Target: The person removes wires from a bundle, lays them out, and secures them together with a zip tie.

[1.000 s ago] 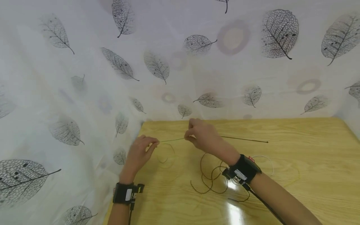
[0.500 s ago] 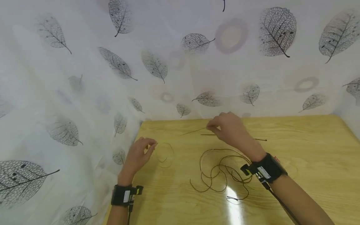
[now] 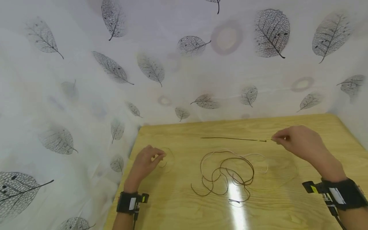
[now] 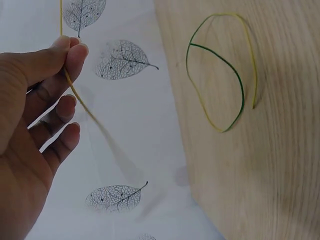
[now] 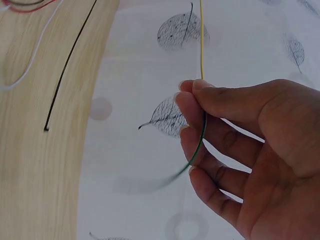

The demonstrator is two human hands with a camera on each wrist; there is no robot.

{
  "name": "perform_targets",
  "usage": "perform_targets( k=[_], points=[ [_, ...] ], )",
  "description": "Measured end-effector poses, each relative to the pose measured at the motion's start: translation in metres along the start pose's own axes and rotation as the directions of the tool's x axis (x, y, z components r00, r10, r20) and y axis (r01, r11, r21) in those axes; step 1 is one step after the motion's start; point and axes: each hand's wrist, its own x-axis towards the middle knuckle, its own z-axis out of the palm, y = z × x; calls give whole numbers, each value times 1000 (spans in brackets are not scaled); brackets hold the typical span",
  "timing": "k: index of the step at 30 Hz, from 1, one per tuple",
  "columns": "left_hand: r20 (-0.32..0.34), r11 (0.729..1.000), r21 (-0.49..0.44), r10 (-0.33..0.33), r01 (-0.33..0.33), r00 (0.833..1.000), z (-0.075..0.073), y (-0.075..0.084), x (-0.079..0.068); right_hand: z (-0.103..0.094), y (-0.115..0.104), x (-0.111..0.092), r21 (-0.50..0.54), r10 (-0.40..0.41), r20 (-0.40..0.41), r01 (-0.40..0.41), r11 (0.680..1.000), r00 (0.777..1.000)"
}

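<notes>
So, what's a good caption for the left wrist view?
Left hand pinching yellow strand; green-and-yellow loop on table.

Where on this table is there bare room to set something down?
Two patches of table look bare: near left, between the left wristband and the tangled wires; near right, between the glare streak and right wristband. It is crowded mid-table with those wires, behind them a dark wire, and a yellow-green loop by the left hand.

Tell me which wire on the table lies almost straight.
The black wire, running along the table's far side. The others there, such as the brown wires and white wire, all curl.
</notes>
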Motion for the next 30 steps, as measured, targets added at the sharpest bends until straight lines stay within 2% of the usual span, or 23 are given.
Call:
perform_targets(
  k=[6,12,16,20,26,30],
  points=[
    [88,999,-33,6,-3,996,21,7,2,5,43,-23,-45,90,96,-86,995,991],
    [148,999,-18,-25,28,989,35,10,0,12,72,-39,-22,173,216,-173,985,961],
    [181,998,1,-56,57,982,40,13,0,19,79,-44,18,189,266,-200,980,945],
    [207,996,27,-88,84,974,45,12,-2,33,83,-46,76,161,289,-190,979,944],
    [252,997,8,-78,78,965,57,16,-6,57,80,-51,125,98,267,-135,983,959],
    [306,991,-10,-122,131,944,65,20,-7,65,76,-49,111,81,238,-110,988,968]
  ],
)
